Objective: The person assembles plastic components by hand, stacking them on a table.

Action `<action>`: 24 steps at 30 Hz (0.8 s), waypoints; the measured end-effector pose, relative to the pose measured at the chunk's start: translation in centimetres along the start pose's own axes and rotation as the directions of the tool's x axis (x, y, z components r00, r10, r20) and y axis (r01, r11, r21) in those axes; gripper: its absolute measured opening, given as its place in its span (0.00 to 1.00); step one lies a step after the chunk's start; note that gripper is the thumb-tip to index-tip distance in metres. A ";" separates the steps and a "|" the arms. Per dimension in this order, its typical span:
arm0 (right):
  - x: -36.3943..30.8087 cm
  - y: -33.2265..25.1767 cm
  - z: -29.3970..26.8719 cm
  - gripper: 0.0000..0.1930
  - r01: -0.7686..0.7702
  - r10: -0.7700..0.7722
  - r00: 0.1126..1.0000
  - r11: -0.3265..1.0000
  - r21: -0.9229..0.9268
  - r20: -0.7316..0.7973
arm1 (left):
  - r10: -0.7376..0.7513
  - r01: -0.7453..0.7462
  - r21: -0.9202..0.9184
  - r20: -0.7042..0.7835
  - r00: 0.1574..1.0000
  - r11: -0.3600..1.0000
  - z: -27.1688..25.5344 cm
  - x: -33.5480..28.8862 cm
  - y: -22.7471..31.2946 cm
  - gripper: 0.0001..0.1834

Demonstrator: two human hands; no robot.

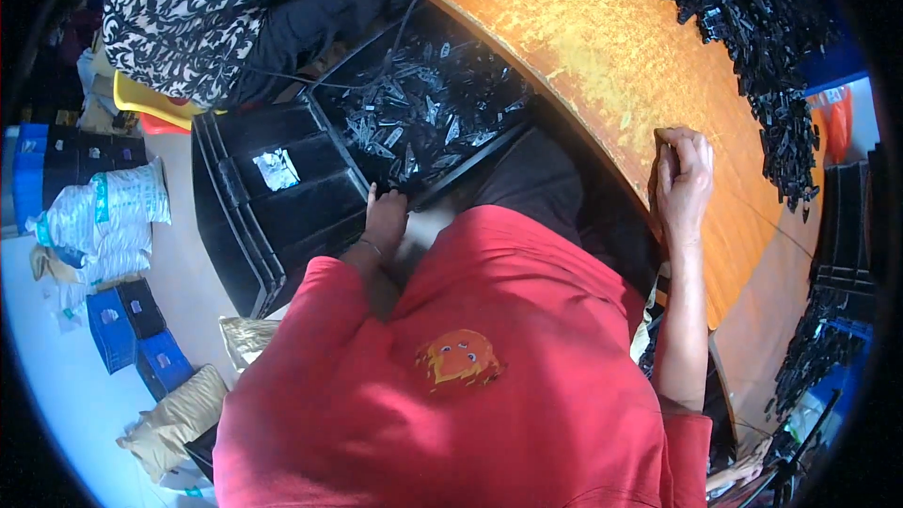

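A black plastic bin (350, 143) in front of me holds many small dark clip-like parts (414, 113), some with pale faces. My left hand (384, 218) is at its near corner, fingers curled over the rim and thumb pointing up. On the right, my right hand (685, 183) rests at the edge of the worn wooden table (602, 47). Its fingers are bent together, and whatever may be between them is too small to make out. A large heap of black parts (752, 56) lies along the table's far right side.
A person in a patterned top (207, 19) sits across from me beside a yellow tub (150, 102). Another black crate (254, 198) adjoins the bin. White sacks (103, 226), blue boxes (113, 325) and a brown bag (179, 419) stand on the floor at left.
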State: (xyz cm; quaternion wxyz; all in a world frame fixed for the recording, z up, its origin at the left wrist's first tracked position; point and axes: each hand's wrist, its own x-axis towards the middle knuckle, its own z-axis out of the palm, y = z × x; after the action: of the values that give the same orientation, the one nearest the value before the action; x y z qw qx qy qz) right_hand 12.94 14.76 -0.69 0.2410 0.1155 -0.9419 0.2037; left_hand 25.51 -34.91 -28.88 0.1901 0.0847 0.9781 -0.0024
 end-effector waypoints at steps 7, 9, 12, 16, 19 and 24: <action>-1.0 0.6 -0.1 0.08 -0.043 0.046 0.998 0.998 -0.045 0.053 | 0.113 -0.128 -0.074 -0.182 0.977 0.989 3.6 -1.2 -2.9 0.08; -0.8 1.1 0.1 0.08 -0.026 0.028 0.999 0.998 -0.053 0.037 | 0.105 -0.117 -0.065 -0.168 0.980 0.991 4.0 -1.6 -3.0 0.07; -1.3 1.6 0.1 0.08 -0.018 0.022 0.998 0.998 -0.061 0.060 | 0.073 -0.088 -0.090 -0.156 0.985 0.992 4.1 -3.7 -2.3 0.06; -1.0 1.9 0.6 0.10 0.010 -0.010 1.000 1.000 -0.003 0.007 | 0.081 -0.083 -0.027 -0.067 0.994 0.996 5.1 -7.0 -1.7 0.05; -0.9 1.9 0.7 0.10 0.012 -0.011 0.999 1.000 -0.021 0.031 | 0.068 -0.067 0.024 -0.058 0.996 0.997 6.0 -9.1 -1.2 0.05; -1.0 2.4 0.3 0.10 0.003 -0.002 1.000 1.000 -0.017 0.028 | 0.079 -0.086 -0.094 -0.077 0.994 0.992 5.3 -9.6 -2.3 0.08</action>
State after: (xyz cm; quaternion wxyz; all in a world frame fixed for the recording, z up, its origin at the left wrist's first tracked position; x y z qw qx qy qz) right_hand 12.94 16.91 -2.23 0.2288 0.1175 -0.9467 0.1939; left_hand 35.92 -38.93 -30.31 0.1579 0.1156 0.9790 0.0562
